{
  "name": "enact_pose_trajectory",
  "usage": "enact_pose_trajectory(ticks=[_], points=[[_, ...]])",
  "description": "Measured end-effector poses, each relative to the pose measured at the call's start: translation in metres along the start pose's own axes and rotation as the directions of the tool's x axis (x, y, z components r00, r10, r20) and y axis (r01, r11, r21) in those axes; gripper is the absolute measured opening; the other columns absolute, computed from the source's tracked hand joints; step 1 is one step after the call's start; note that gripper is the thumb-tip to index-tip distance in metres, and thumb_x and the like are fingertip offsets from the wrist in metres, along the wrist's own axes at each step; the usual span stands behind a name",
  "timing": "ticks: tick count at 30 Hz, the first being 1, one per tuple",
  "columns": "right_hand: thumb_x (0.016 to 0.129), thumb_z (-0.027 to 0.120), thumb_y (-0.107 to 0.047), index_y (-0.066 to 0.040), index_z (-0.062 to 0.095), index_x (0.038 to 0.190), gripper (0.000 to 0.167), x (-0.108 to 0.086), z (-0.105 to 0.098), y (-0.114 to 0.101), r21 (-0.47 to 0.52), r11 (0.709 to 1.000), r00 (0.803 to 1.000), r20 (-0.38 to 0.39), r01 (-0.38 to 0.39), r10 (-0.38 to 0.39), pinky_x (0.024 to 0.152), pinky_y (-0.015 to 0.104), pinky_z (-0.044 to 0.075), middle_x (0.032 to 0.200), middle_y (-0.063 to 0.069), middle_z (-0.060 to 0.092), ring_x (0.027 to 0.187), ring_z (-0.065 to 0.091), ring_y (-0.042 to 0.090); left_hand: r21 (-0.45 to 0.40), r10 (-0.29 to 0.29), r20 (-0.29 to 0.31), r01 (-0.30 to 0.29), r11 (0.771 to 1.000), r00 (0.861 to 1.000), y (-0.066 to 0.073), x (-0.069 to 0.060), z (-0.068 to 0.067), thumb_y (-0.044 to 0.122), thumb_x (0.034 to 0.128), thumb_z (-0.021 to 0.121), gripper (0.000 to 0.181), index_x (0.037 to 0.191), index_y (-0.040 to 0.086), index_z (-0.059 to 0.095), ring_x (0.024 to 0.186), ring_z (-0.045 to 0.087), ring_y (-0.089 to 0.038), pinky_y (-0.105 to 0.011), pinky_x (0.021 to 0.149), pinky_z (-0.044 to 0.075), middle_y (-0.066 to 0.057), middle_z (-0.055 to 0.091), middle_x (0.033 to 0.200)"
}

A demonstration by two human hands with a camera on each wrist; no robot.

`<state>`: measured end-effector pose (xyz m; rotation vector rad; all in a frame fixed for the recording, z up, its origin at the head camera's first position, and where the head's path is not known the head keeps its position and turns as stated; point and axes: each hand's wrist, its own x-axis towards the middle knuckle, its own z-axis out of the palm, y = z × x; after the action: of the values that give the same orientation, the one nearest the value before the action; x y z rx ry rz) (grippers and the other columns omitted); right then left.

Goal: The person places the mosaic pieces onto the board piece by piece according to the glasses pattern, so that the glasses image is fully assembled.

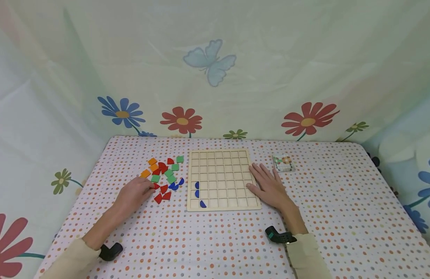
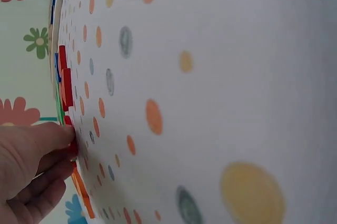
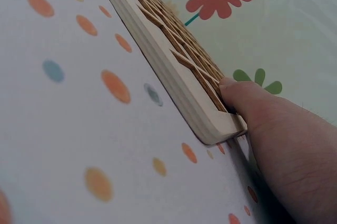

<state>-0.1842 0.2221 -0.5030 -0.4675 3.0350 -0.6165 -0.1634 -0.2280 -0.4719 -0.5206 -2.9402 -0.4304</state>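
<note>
"Where have we room?"

"White dotted tabletop (image 1: 208, 244), nearside of our square wooden grid board (image 1: 221, 179)."

"Our fingers?"

"Right hand (image 1: 270, 188): slightly apart, at its right edge. Left hand (image 1: 132, 195): pinching a red wedge-shaped piece (image 1: 157, 186), left of it."

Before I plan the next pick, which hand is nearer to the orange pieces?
Left. The left hand, its grip on a red piece, is just on the near side of the orange pieces; the right hand rests at the right edge of the board, well away.
</note>
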Motion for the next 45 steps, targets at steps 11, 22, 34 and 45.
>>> enact_pose_trajectory(ticks=[11,22,34,45], points=[[0.096,0.049,-0.051,-0.017,0.026,0.155,0.072,0.0013,0.0018,0.0026,0.004,1.0,1.0,-0.009,0.002,-0.002,0.12,0.059,-0.003,0.162,0.008,0.022,0.151,0.014,0.033,0.086,0.07,0.049,-0.074,0.994,0.996,0.0032,0.0021,-0.0022,0.012,0.0829,0.076,0.026,0.108,0.012,0.075,0.092,0.062,-0.02,-0.036,0.079,0.057,-0.004,0.068,0.098],[0.096,0.052,-0.047,-0.013,0.029,0.153,0.071,-0.0021,-0.0002,0.0001,-0.004,1.0,1.0,-0.019,0.017,-0.018,0.119,0.06,0.001,0.161,0.011,0.025,0.149,0.018,0.035,0.006,0.078,0.077,-0.078,0.997,0.994,0.0012,-0.0002,-0.0035,0.011,0.0809,0.077,0.015,0.096,0.014,0.074,0.106,0.062,-0.023,-0.04,0.088,0.056,-0.003,0.069,0.11],[0.096,0.051,-0.046,-0.013,0.028,0.153,0.07,-0.0008,0.0,-0.0007,-0.005,1.0,1.0,-0.019,0.009,-0.009,0.12,0.059,0.0,0.161,0.009,0.024,0.15,0.017,0.034,0.03,-0.052,0.035,0.051,0.998,0.998,0.0061,-0.0026,-0.0009,0.021,0.0813,0.079,0.03,0.106,0.005,0.072,0.079,0.055,-0.016,-0.03,0.067,0.049,-0.007,0.064,0.095],[0.096,0.05,-0.049,-0.015,0.027,0.154,0.071,0.0001,0.001,0.0014,-0.004,1.0,1.0,-0.008,0.007,-0.007,0.12,0.058,-0.001,0.162,0.008,0.024,0.15,0.016,0.033,-0.034,-0.058,0.022,0.059,0.998,0.998,0.007,-0.0064,-0.0018,0.019,0.0819,0.078,0.026,0.104,0.005,0.073,0.086,0.062,-0.019,-0.035,0.073,0.054,-0.008,0.068,0.099]])
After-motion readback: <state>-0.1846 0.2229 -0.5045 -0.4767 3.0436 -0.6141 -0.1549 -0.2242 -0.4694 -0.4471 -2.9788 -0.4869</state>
